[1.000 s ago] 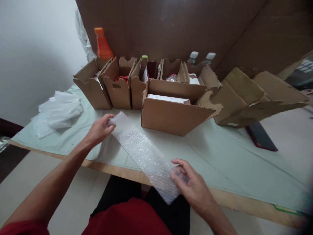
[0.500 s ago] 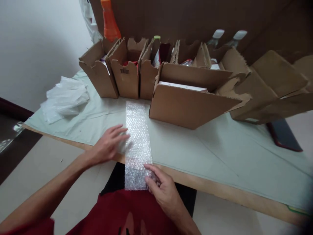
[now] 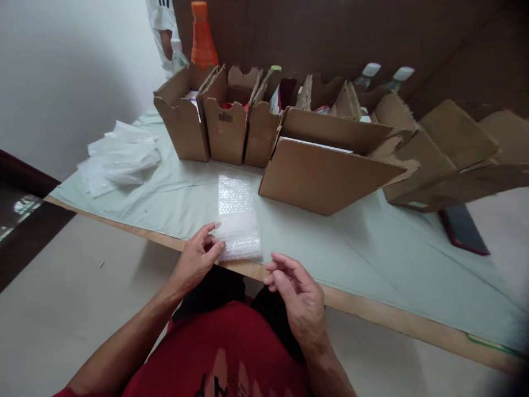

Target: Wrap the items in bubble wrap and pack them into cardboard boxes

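Note:
A strip of bubble wrap (image 3: 235,196) lies on the pale green cloth, its near part folded up over a flat bundle at the table's front edge. What is inside the fold, if anything, I cannot make out. My left hand (image 3: 201,252) grips the left edge of the folded bubble wrap between thumb and fingers. Just right of the bundle, my right hand (image 3: 295,286) hovers apart from it, fingers loosely bent and holding nothing.
Several cardboard bins (image 3: 225,132) line the back, with a wider cardboard box (image 3: 330,176) in front. Clear plastic bags (image 3: 122,157) are piled at left. An orange bottle (image 3: 204,38) stands behind. A dark flat object (image 3: 465,229) lies at right.
The near end of the bubble wrap has been folded up onto the table. My left hand has taken hold of its left edge; my right hand has let go and moved right.

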Motion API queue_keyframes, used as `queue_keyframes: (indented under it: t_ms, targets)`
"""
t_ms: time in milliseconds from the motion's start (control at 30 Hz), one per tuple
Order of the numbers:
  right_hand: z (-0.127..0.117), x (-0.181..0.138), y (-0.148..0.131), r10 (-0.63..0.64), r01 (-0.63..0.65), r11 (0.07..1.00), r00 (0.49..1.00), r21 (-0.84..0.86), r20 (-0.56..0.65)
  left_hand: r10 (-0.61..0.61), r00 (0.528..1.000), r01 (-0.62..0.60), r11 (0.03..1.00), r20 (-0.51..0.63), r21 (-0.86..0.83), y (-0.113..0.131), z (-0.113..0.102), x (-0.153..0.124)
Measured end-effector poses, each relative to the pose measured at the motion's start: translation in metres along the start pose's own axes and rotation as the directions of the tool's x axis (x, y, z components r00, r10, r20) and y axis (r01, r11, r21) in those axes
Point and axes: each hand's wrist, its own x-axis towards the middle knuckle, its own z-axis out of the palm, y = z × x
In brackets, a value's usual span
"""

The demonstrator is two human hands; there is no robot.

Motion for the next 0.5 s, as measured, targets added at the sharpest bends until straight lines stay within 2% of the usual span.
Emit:
queue_keyframes:
  t_ms: [67, 133, 167, 267, 367, 433, 500]
  targets:
    - [0.002, 0.004, 0.004, -0.205, 0.218, 0.941, 0.976, -0.258, 0.075, -0.022, 1.0, 0.022, 0.999, 0.01, 0.041, 0.004, 0.0, 0.003]
    - [0.007, 0.011, 0.008, -0.36, 0.42, 0.793, 0.908, -0.441, 0.215, -0.019, 0.999, 0.015, 0.992, 0.027, 0.125, 0.007, 0.001, 0.005]
    - [0.01, 0.016, 0.011, -0.394, 0.49, 0.711, 0.872, -0.505, 0.29, -0.012, 0.999, 0.007, 0.985, 0.03, 0.172, 0.008, 0.002, 0.006]
    - [0.016, 0.03, 0.021, -0.344, 0.57, 0.521, 0.821, -0.635, 0.455, 0.027, 1.0, -0.029, 0.946, 0.011, 0.323, 0.008, 0.004, 0.009]
    - [0.016, 0.039, 0.03, -0.247, 0.579, 0.44, 0.813, -0.686, 0.528, 0.09, 0.996, -0.075, 0.899, -0.015, 0.431, 0.002, 0.002, 0.01]
    - [0.014, 0.042, 0.034, -0.226, 0.588, 0.409, 0.806, -0.697, 0.547, 0.193, 0.98, -0.151, 0.868, -0.039, 0.473, -0.002, 0.0, 0.006]
    - [0.013, 0.044, 0.034, -0.234, 0.604, 0.382, 0.795, -0.699, 0.559, 0.366, 0.929, -0.288, 0.807, -0.053, 0.515, -0.006, -0.001, -0.002]
